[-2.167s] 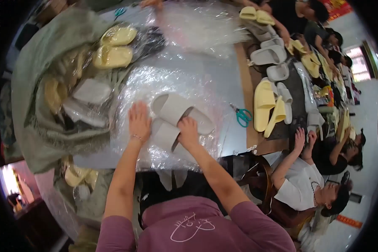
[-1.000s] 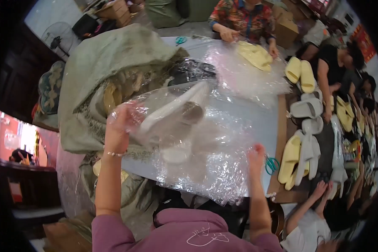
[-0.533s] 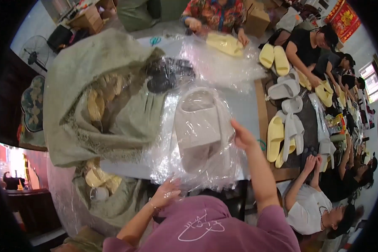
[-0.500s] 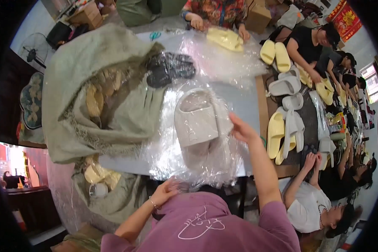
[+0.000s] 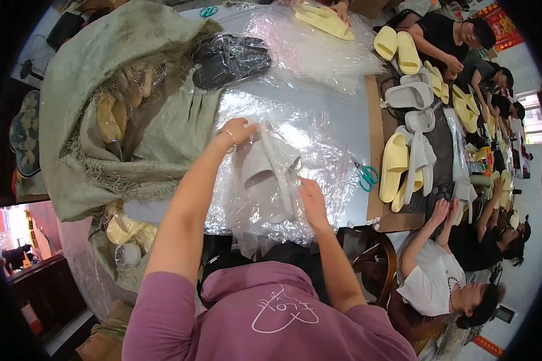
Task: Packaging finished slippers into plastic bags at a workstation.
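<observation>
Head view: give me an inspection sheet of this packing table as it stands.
Surface: grey table, mostly under clear plastic sheets.
Job's things: pale slippers in a clear bag.
Clutter: black slippers bagged; teal scissors; yellow slippers; green sack.
Hands: left hand grips the bag's far end; right hand rests on its near side.
Cables: nothing seen.
Surroundings: other people working along the right.

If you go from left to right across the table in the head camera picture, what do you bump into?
Big greenish sack → left hand → grey slippers in a clear plastic bag → right hand → teal scissors → pale yellow slippers.
</observation>
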`<move>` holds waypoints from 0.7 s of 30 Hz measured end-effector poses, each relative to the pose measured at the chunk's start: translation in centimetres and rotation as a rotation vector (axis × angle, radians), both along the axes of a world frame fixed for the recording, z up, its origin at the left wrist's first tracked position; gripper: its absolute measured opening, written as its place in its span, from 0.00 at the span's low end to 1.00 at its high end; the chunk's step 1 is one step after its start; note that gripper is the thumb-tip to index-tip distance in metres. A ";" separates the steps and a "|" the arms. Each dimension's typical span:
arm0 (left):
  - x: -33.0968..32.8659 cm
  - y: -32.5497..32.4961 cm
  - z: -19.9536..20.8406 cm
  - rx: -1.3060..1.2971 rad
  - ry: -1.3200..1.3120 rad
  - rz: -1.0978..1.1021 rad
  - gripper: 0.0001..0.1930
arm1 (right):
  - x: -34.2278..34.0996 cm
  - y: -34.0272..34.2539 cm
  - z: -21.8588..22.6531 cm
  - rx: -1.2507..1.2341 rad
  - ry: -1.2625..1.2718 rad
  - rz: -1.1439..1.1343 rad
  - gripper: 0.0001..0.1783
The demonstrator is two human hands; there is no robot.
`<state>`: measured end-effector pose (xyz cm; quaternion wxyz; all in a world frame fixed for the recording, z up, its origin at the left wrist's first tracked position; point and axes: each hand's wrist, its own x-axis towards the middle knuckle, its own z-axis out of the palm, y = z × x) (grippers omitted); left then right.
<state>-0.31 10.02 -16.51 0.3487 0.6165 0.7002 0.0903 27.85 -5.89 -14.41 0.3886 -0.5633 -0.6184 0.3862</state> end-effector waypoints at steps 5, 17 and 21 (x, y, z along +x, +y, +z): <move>3.2 1.2 1.9 -0.051 0.036 -0.063 0.34 | 5.3 -6.4 -4.4 -0.761 0.033 0.019 0.22; -1.0 -1.4 2.5 0.047 -0.184 -0.158 0.19 | 5.6 -8.5 -0.5 -1.001 -0.402 -0.145 0.19; 0.5 -3.0 5.0 0.214 -0.039 -0.232 0.21 | 1.3 -6.6 0.9 -0.351 0.172 -0.166 0.20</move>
